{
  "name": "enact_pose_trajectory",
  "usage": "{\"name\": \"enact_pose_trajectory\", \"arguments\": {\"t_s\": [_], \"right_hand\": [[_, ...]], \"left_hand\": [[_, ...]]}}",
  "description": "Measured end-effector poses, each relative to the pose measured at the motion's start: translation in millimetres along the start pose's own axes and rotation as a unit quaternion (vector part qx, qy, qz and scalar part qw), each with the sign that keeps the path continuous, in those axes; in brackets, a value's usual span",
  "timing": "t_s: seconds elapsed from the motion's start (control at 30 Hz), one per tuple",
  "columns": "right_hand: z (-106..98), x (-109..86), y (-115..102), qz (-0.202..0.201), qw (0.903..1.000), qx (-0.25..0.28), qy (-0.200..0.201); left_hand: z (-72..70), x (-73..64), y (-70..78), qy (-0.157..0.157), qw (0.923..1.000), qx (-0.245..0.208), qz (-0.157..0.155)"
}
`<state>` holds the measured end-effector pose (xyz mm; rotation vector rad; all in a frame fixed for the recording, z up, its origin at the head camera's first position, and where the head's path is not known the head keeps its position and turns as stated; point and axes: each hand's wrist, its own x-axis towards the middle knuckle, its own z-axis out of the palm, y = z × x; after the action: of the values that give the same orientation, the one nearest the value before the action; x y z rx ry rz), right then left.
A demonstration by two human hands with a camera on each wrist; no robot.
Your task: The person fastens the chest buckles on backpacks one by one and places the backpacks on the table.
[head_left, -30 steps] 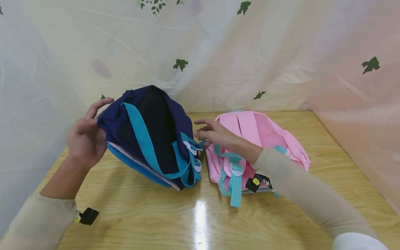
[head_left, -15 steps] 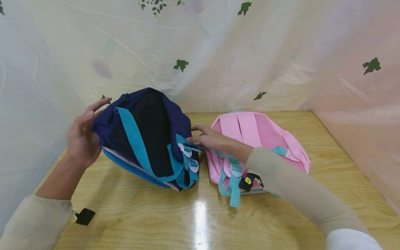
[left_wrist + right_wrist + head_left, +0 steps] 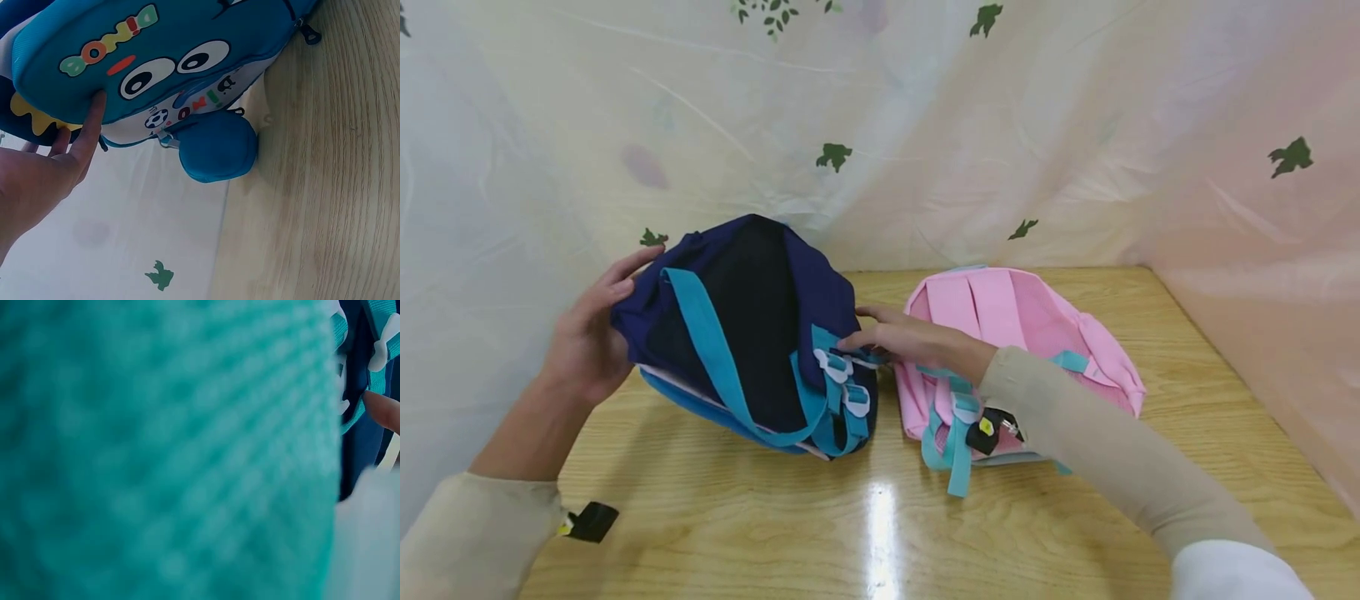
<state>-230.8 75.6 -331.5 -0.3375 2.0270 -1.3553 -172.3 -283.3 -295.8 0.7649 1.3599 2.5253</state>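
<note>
A navy backpack [image 3: 824,279] with bright blue straps stands tilted on the table, its black back panel toward me. My left hand [image 3: 583,346] supports its upper left side. In the left wrist view, fairly straight fingers [image 3: 90,134] touch the bag's blue front, printed with cartoon eyes; a small round blue pouch [image 3: 219,147] hangs there. My right hand [image 3: 917,337] reaches to the bag's right side, its fingertips beside the strap buckles [image 3: 833,365]. The right wrist view shows one fingertip [image 3: 382,411] against a strap, while blurred teal webbing fills most of that view.
Just right of the navy bag, a pink backpack [image 3: 1041,308] with mint straps lies under my right forearm. Both bags are on a wooden table [image 3: 760,525]. Pale sheeting [image 3: 917,125] with green leaf shapes hangs behind and at the sides.
The navy backpack has shifted left and slightly down, with my left hand moving along. My right hand has moved left, its fingertips now at the bag's side. The pink bag stays put; its loose strap swung slightly.
</note>
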Motion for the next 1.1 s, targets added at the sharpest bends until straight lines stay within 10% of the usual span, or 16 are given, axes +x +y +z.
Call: {"name": "enact_pose_trajectory", "arguments": {"t_s": [0.23,0.73,1.1], "right_hand": [[0.2,1.0,1.1,-0.017,0.9986,0.049,0.008],[2.0,4.6,5.9,-0.031,0.9995,0.012,0.002],[2.8,4.2,8.5,-0.05,0.9986,0.006,0.016]], "left_hand": [[-6.0,-3.5,3.2,-0.056,0.9931,-0.101,-0.019],[-25.4,-15.7,6.8,-0.027,0.9969,-0.049,-0.055],[-43.0,-22.3,2.4,-0.102,0.9932,-0.004,-0.056]]}}
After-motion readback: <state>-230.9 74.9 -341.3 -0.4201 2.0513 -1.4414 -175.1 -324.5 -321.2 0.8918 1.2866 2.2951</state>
